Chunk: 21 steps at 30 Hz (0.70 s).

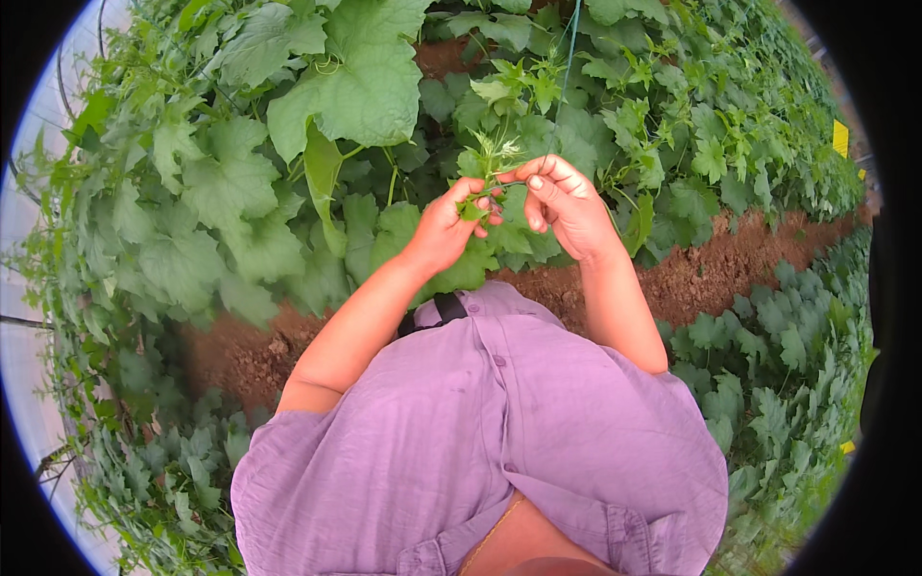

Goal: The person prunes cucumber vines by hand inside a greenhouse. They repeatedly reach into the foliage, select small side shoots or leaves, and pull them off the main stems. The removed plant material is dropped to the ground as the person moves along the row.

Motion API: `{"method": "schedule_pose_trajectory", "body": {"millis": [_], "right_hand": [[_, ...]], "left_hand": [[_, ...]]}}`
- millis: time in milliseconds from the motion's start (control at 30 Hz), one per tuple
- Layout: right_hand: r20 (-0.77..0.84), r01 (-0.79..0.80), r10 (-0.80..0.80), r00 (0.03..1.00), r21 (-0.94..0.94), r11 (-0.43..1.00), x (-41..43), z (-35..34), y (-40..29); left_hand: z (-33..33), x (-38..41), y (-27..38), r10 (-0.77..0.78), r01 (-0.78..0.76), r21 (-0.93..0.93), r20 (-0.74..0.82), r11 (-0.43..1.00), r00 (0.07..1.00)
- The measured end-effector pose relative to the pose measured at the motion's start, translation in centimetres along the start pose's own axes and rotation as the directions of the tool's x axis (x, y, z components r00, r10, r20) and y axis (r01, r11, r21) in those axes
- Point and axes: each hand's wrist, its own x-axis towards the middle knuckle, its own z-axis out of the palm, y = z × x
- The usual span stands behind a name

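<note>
My left hand (450, 223) grips the leafy top of a climbing vine shoot (493, 155) between thumb and fingers. Pale, feathery young leaves rise above that grip. Just right of it, my right hand (565, 205) pinches a thin blue-green twine (513, 184) between thumb and forefinger. A stretch of this twine crosses to the shoot by my left fingers; whether it loops fully round the stem is hidden. Another length of the twine (569, 68) runs up from behind my right hand to the top of the view.
Broad lobed vine leaves (360, 79) crowd in front and to the left. A strip of bare reddish soil (691, 277) runs between this row and another row of plants (763, 403) behind. Yellow cards (840, 138) hang at the far right. Pale greenhouse film (32, 237) borders the left.
</note>
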Motion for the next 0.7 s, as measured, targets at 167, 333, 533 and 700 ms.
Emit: {"method": "schedule_pose_trajectory", "body": {"millis": [167, 333, 533, 700], "right_hand": [[-0.02, -0.003, 0.005, 1.0, 0.069, 0.998, -0.6, -1.0, 1.0], [-0.06, 0.048, -0.048, 0.997, 0.01, 0.999, -1.4, -0.9, 2.2], [0.015, 0.17, -0.172, 0.985, -0.258, 0.951, -2.2, -1.0, 4.9], [0.059, 0.236, -0.26, 0.964, -0.642, 0.73, -1.6, -0.1, 4.6]], "left_hand": [[0.1, -0.7, -0.5, 0.338, -0.352, 0.475, 0.118, 0.807, 0.934], [0.1, -1.5, 2.2, 0.248, -0.333, 0.725, 0.226, 0.603, 0.942], [-0.5, -1.4, 0.2, 0.206, -0.277, 0.578, 0.186, 0.768, 0.961], [-0.6, -1.9, -0.4, 0.058, -0.112, 0.439, 0.134, 0.891, 0.989]]}}
